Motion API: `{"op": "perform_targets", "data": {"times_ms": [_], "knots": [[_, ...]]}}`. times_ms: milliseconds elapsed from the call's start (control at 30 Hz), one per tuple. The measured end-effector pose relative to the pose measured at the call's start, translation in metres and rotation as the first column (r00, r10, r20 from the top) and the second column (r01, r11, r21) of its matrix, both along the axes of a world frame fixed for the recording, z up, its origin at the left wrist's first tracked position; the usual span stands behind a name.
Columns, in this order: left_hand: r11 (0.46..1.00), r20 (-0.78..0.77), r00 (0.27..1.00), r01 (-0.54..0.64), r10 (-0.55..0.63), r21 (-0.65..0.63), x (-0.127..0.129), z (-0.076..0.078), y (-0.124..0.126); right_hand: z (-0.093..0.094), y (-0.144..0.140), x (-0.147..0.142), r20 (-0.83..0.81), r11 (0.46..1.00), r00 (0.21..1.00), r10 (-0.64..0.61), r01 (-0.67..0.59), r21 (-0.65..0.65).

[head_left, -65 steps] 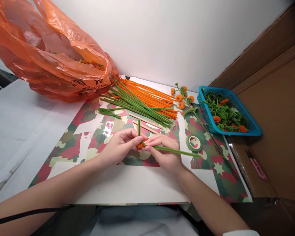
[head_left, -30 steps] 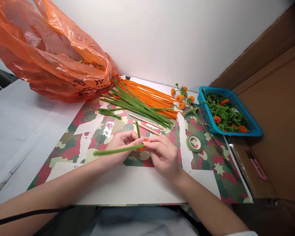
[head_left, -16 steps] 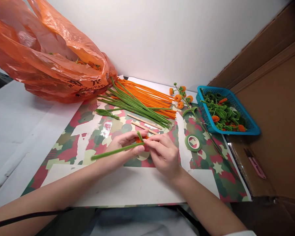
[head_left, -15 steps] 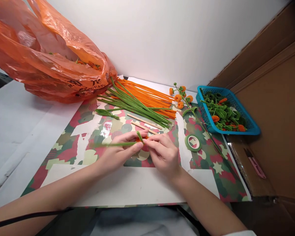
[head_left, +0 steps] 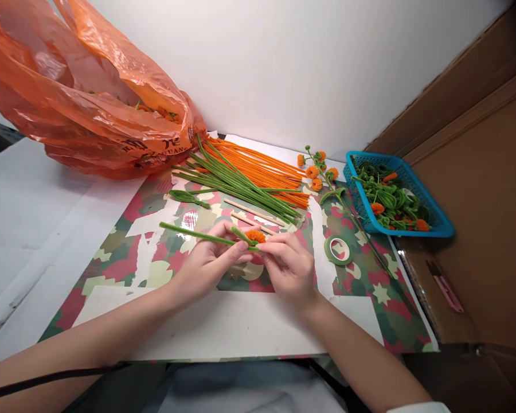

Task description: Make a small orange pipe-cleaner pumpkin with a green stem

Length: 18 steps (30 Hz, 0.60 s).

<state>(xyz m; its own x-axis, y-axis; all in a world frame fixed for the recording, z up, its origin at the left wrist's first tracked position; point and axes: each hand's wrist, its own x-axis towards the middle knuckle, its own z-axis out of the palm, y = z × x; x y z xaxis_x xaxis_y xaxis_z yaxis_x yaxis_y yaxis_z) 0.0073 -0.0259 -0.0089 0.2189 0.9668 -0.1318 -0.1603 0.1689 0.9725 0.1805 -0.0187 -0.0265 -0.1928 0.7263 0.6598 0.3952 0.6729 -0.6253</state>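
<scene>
Between my two hands is a green pipe cleaner (head_left: 193, 232), its long end pointing left and a short end bent up beside an orange pipe-cleaner flower (head_left: 256, 236). My left hand (head_left: 212, 258) pinches the green pipe cleaner between thumb and fingers. Against the flower's base, my right hand (head_left: 287, 261) closes its fingertips on the same piece; the exact contact is partly hidden. Just beyond the hands lie thin wooden sticks (head_left: 254, 213). Farther back are a bundle of green pipe cleaners (head_left: 241, 192) and a bundle of orange pipe cleaners (head_left: 258, 163).
An orange plastic bag (head_left: 112, 126) stands at the back left. To the right are a roll of green tape (head_left: 328, 250), a finished flower stem (head_left: 356, 221), a blue basket (head_left: 438, 221) of green and orange pieces, and a pink cutter (head_left: 449, 293). A green leaf piece (head_left: 184, 197) lies left.
The long end of the green pipe cleaner has swung upward at the left. The orange flower shows more clearly between my fingers. Both hands stay in about the same place.
</scene>
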Motion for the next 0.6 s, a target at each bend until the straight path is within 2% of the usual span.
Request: {"op": "perform_targets", "data": {"times_ms": [67,167,433,600], "knots": [[0.999,0.07,0.997,0.02,-0.018,-0.032,0.0014,-0.0006,0.0003,-0.0005,-0.0005,-0.0002,-0.008,1.0,1.0,0.01,-0.01,0.017],[1.0,0.081,0.996,0.025,-0.024,-0.019,0.0021,-0.0013,0.002,-0.0008,-0.0006,-0.0015,-0.059,0.999,0.997,0.039,-0.039,0.0],[0.989,-0.111,0.99,-0.067,0.082,0.136,0.0013,-0.0014,0.0029,-0.0007,-0.0029,-0.0065,-0.175,0.982,0.982,0.073,-0.102,-0.161],[0.943,-0.189,0.961,-0.138,0.201,0.301,0.0028,-0.0029,0.0005,0.001,-0.0034,-0.0089,-0.204,0.972,0.979,0.022,-0.068,-0.223]]}}
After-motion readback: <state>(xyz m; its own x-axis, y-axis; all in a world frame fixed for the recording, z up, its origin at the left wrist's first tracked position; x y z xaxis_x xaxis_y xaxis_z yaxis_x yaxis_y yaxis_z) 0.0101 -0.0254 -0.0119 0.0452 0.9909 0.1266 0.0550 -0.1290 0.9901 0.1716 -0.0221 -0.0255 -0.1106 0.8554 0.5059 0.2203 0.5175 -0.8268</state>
